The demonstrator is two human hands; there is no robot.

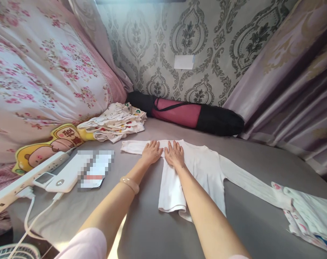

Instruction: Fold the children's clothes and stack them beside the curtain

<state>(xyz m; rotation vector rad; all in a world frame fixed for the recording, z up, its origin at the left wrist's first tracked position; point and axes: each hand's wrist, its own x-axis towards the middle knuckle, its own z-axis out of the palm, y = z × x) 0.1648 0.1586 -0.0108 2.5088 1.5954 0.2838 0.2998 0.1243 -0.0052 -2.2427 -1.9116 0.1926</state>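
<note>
A small white long-sleeved shirt point(203, 169) lies spread on the grey sheet point(147, 223), its sleeves reaching out to both sides. My left hand point(152, 152) rests flat on the left sleeve, fingers stretched out. Right beside it, my right hand point(174, 154) lies flat near that sleeve's shoulder, its fingers also straight. Part of the shirt is hidden under both hands and my right forearm. The lower left hem looks rumpled. At its far end, the right sleeve touches a stack of folded clothes point(311, 212).
A heap of patterned clothes point(117, 122) lies at the back left. Behind is a black and pink rolled bag point(179, 113). On the left are a phone point(96, 171), a white power bank point(69, 174), a power strip point(31, 180) with cables and a yellow cartoon cushion point(47, 145).
</note>
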